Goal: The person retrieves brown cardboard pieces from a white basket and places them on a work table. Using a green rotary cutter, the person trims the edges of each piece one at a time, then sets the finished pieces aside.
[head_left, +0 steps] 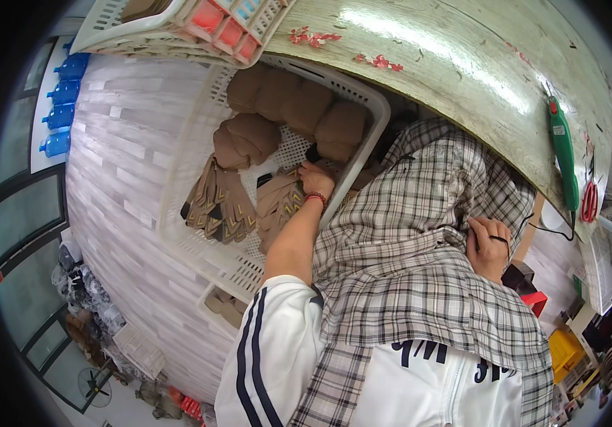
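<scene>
My left hand [316, 179], with a red bead bracelet at its wrist, reaches into a large white plastic basket [377, 117]. Its fingers are bent against the top end of a stack of brown fabric pieces [277, 203] with yellow chevron marks; the fingertips are partly hidden. Beside that stack, a second fanned pile of brown pieces [231, 203] has dark ends. Rounded brown folded bundles [249, 139] lie farther in. My right hand [487, 249] rests on the plaid cloth [405, 220] over my lap, holding nothing visible, with a dark loop at its fingers.
A light green worktop [448, 43] spans the far right, carrying a green corded tool [563, 149] and red-handled scissors [590, 201]. Another crate [178, 46] stands above the basket's far left. A smaller box [220, 304] with brown pieces sits on the floor near my left sleeve.
</scene>
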A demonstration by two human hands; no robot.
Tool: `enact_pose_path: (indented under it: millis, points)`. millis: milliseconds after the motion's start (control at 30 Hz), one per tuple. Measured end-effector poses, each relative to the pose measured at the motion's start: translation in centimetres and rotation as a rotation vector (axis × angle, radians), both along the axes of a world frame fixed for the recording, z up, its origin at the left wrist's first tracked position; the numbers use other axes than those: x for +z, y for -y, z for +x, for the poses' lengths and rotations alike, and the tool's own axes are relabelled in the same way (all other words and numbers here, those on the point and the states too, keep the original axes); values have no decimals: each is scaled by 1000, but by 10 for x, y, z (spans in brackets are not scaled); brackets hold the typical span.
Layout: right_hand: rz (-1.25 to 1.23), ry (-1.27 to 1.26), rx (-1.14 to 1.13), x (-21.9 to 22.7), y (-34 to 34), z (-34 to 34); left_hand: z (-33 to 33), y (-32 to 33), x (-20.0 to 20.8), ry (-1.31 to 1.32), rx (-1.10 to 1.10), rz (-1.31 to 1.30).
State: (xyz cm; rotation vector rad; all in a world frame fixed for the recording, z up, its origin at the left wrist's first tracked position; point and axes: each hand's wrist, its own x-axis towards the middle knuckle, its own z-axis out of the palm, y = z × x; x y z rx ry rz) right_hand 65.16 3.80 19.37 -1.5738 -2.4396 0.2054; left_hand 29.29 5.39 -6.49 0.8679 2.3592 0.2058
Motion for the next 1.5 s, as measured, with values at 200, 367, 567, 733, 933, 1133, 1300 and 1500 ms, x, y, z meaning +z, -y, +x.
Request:
enact_pose_path:
  millis: [200,367,567,733,933,1133,1300,1500]
  points:
    - [7,38,-2,0,-1,-1,-3,0,-14,-32,-19,-37]
    - [6,39,7,-4,-2,0,-20,14,11,161,0,-57]
    - [-1,45,17,-5,0,3,-88,51,90,711,98,358]
    - [21,53,24,-4,-2,2,-112,121,107,558,-160,62]
    - [22,70,13,-8,1,3,-120,127,107,-107,-316,281]
    - [18,85,38,-4,-1,2,-149,81,43,-176,-505,259]
    - [20,103,27,-9,-1,2,-143,63,22,-146,-403,50]
    - [12,90,37,-7,-3,1,-153,63,12,-101,-283,-56]
